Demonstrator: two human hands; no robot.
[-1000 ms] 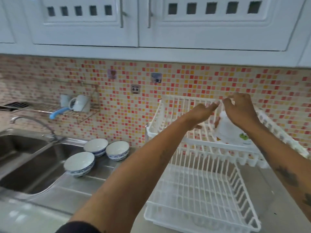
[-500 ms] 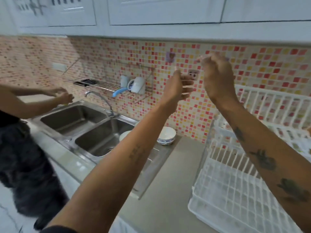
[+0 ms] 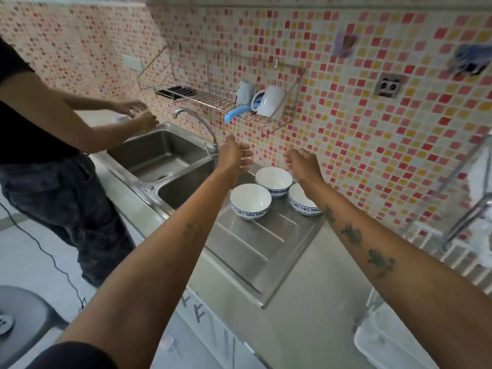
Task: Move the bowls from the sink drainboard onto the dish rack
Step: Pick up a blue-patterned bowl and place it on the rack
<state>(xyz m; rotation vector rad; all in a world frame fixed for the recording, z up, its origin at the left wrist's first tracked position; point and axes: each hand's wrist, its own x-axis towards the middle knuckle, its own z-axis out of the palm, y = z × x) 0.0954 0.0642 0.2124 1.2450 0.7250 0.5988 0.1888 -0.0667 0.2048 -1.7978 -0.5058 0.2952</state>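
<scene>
While both grips hover curled, empty, 3 round glazed bowls sit on ribbed steel drainboard.

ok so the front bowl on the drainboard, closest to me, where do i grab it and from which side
Take the front bowl by its rim, from above: it stands upright and open, thumb inside, fingers on the outer wall. The left hand is probably better placed; the other two bowls crowd its far and right sides.

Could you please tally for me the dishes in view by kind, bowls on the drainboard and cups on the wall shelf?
Bowls on the drainboard: 3, namely the front bowl, the back bowl and the right bowl
Cups on the wall shelf: 2, namely the white mug and the pale cup
Total: 5
</scene>
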